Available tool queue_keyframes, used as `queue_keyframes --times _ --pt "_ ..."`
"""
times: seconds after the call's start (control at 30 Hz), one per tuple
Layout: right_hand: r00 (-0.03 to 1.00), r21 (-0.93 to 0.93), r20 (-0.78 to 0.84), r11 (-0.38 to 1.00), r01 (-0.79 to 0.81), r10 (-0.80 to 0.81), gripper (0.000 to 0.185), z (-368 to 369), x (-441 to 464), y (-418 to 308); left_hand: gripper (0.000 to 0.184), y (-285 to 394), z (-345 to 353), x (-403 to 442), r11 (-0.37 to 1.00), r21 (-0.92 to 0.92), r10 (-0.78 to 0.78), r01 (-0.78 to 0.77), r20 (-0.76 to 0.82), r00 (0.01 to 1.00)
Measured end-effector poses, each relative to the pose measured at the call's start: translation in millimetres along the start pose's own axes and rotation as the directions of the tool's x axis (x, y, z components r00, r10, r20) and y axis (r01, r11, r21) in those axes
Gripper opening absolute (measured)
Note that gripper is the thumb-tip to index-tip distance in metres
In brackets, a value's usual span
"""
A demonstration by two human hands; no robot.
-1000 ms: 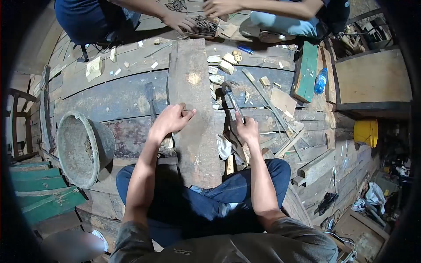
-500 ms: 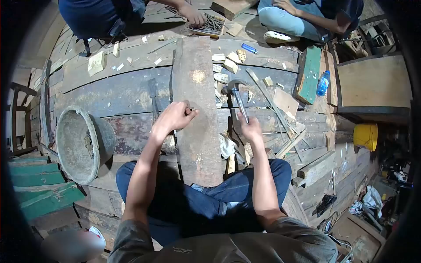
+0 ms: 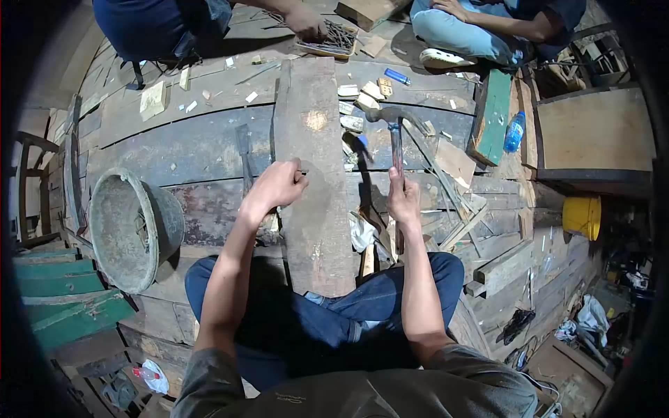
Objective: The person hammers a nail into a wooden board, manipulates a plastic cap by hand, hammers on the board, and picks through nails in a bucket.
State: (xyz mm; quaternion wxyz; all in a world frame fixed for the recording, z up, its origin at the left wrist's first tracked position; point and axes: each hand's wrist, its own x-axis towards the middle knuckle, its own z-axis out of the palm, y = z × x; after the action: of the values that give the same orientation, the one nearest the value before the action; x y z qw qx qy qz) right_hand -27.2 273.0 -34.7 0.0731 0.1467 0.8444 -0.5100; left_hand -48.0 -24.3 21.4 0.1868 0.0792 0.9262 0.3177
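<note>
My left hand (image 3: 281,184) rests on a long wooden plank (image 3: 310,240) that runs away from my crossed legs. Its thumb and fingers are pinched around a small dark nail (image 3: 302,171), mostly hidden by the fingertips. In my right hand (image 3: 404,200) is a claw hammer (image 3: 397,146), gripped by its handle and held right of the plank. The hammer head points away from me, raised above the floor with its shadow below. A chisel-like tool (image 3: 244,155) lies left of the plank, beyond my left hand.
A grey bucket (image 3: 157,209) stands at left. Wood offcuts (image 3: 366,102) and thin strips (image 3: 446,188) litter the right side. Beyond the plank, a co-worker's hand (image 3: 305,21) is at a tray of nails (image 3: 327,51). Another person sits near a green timber (image 3: 491,118) and blue bottle (image 3: 514,132).
The hammer has risen and shifted slightly right, its head moving away from the plank. My left hand has barely moved. The co-worker's hand at the nail tray has shifted slightly.
</note>
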Motion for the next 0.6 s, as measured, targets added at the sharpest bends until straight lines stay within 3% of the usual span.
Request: queue_keyframes --times 0.13,0.17,0.27,0.3,0.4,0.5,0.6 --pt "0.995 -0.082 0.077 0.995 -0.058 0.064 0.059 0.2 -3.1 -3.4 0.024 0.3 0.5 0.0 0.999 -0.002 0.041 -0.041 -0.033 0.999" --pt "0.967 -0.217 0.135 0.959 -0.184 0.216 0.060 0.1 0.3 -0.8 0.024 0.0 1.1 -0.7 0.999 0.002 0.041 -0.041 -0.025 0.999" --pt "0.965 -0.298 0.042 0.925 -0.235 0.258 0.059 5.7 2.8 16.4 0.025 0.4 1.4 -1.5 0.998 -0.009 0.054 -0.055 -0.026 0.998" --pt "0.979 -0.332 0.033 0.926 -0.178 0.200 0.061 2.4 1.8 7.8 0.025 2.2 0.4 -2.3 0.999 -0.015 0.050 -0.050 -0.019 0.999" --pt "0.948 -0.296 0.091 0.917 -0.268 0.306 0.061 -4.1 -4.3 -12.0 0.026 2.2 0.1 -1.8 0.999 0.003 0.047 -0.047 -0.008 0.999" --pt "0.999 -0.299 -0.018 0.953 -0.053 0.050 0.061 0.8 -2.5 -2.6 0.026 9.0 -5.1 -2.6 1.000 0.006 0.024 -0.025 0.006 1.000" --pt "0.997 -0.192 -0.076 0.981 -0.035 0.021 0.059 1.8 -3.4 -7.5 0.025 0.3 -0.1 -2.5 0.999 -0.011 0.053 -0.053 -0.028 0.998"
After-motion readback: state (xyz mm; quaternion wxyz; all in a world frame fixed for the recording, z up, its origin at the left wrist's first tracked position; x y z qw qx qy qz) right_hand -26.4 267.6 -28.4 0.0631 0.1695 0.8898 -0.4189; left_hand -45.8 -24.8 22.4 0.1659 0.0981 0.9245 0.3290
